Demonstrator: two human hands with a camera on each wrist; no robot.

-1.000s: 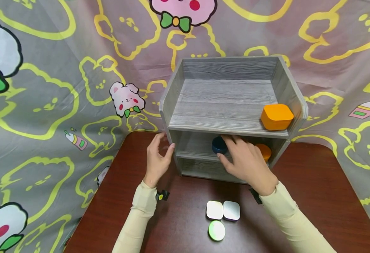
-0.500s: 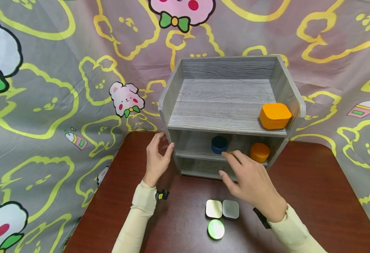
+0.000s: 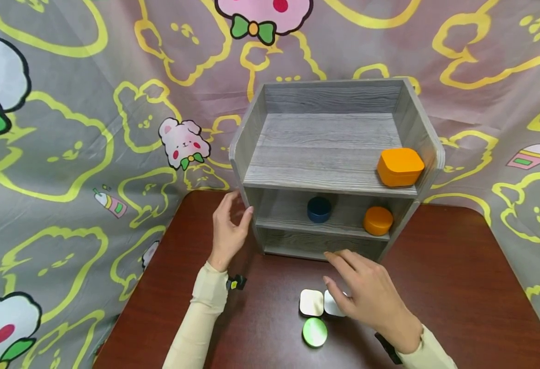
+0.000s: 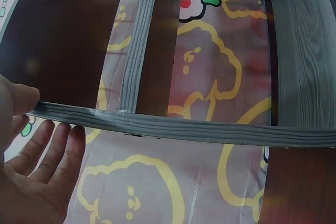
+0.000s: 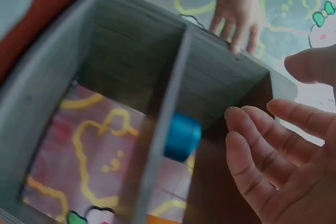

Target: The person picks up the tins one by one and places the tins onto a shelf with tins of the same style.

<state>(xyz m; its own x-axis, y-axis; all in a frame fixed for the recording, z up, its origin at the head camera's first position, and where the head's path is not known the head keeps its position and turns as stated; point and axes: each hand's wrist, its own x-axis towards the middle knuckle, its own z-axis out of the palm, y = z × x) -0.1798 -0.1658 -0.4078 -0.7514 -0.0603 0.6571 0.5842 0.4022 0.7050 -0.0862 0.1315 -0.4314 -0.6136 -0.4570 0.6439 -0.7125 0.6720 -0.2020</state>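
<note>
Loosely spread, the right hand [image 3: 366,289] hovers near rounded-square pieces [image 3: 312,303]; the left hand [image 3: 229,230], relaxed, touches the wood-grained shelf [image 3: 330,130].

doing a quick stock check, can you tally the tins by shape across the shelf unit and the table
Round: 3 (blue round tin, orange round tin, green round tin)
Square with rounded corners: 3 (orange squarish tin, cream squarish tin, silvery squarish tin, partly hidden)
Total: 6
</note>
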